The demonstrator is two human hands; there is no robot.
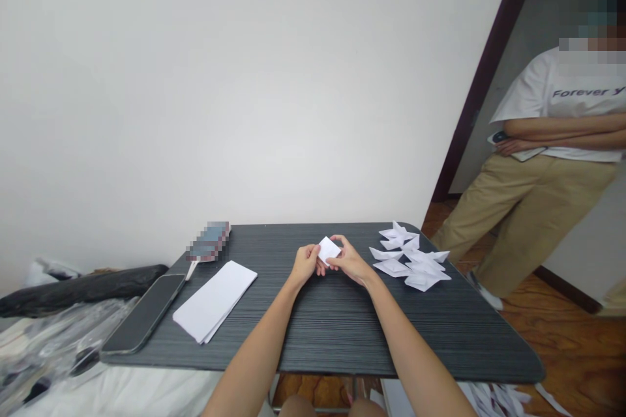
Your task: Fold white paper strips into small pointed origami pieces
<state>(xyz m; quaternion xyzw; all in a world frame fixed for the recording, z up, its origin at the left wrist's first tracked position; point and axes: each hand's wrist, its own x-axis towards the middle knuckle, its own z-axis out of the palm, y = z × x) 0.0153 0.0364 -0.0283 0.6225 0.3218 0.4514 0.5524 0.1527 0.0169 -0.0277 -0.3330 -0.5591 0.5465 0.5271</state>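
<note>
A small folded piece of white paper (329, 250), roughly square and turned on its corner, is held above the middle of the dark table. My left hand (308, 262) pinches its left side. On the right side, my right hand (348, 258) grips the same paper between thumb and fingers. Several folded white paper boats (415, 260) lie in a cluster to the right of my hands. Left of my hands rests a stack of white paper sheets (215, 301).
The dark wood-grained table (342, 332) stands against a white wall. A black phone-like slab (144, 315) lies at its left edge, near a blurred device (209, 242). A person (548, 143) stands at the right with arms folded. Paper strips (493, 399) lie below the table.
</note>
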